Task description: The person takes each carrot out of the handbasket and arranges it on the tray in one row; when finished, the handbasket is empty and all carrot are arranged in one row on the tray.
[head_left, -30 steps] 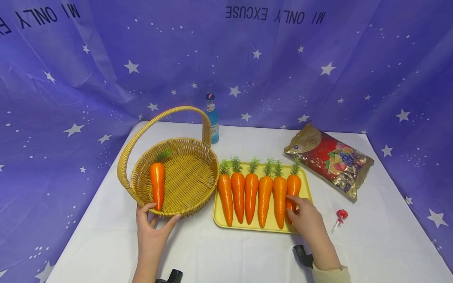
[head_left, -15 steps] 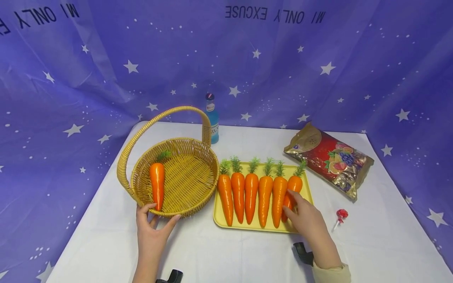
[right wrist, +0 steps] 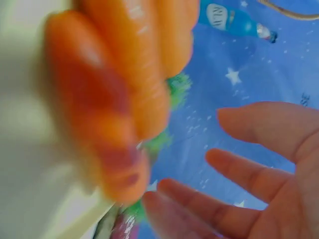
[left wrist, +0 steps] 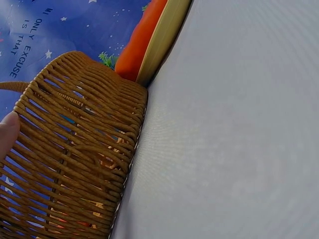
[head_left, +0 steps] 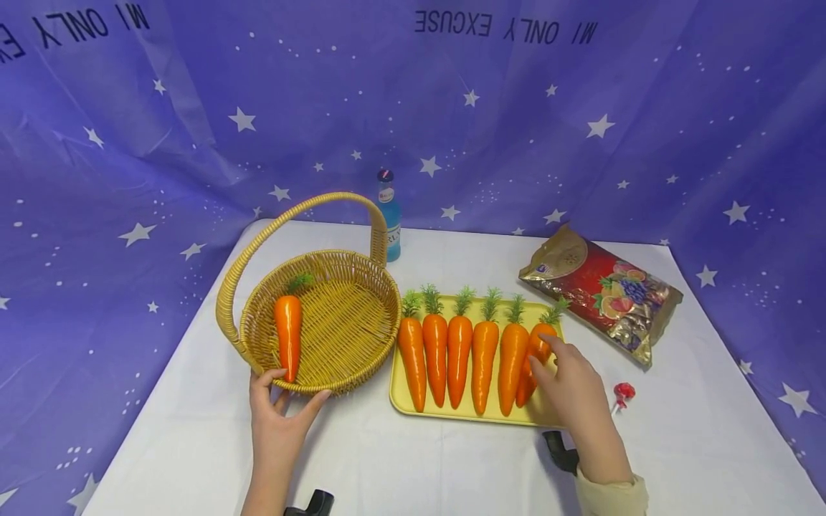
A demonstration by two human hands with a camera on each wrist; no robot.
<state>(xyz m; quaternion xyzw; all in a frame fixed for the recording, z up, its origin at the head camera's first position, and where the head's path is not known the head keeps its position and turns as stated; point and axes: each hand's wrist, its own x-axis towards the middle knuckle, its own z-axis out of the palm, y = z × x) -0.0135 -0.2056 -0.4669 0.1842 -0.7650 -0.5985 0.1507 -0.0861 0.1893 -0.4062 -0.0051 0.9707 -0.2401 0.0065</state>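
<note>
A round wicker basket point(head_left: 335, 337) with a tall handle holds a single toy carrot point(head_left: 288, 333) along its left side. My left hand point(head_left: 277, 416) holds the basket's front rim; in the left wrist view its thumb point(left wrist: 9, 133) lies against the woven wall. On a yellow tray point(head_left: 445, 416), several orange toy carrots point(head_left: 459, 358) with green tops lie in a row. The rightmost carrot point(head_left: 525, 383) slants, its top turned right and its tip beside its neighbour. Over this carrot is my right hand point(head_left: 574, 390), fingers spread and holding nothing; the right wrist view shows them apart from it.
Behind the basket stands a blue bottle point(head_left: 393, 229). At the back right lies a red and gold candy bag point(head_left: 600, 294), close to the tray's corner. A red lollipop point(head_left: 624, 392) is on the white table point(head_left: 387, 466) beside my right hand.
The rightmost carrot has swung from nearly straight to a slant, top to the right. My right hand has since drawn off it, up and right. The left hand stays at the basket.
</note>
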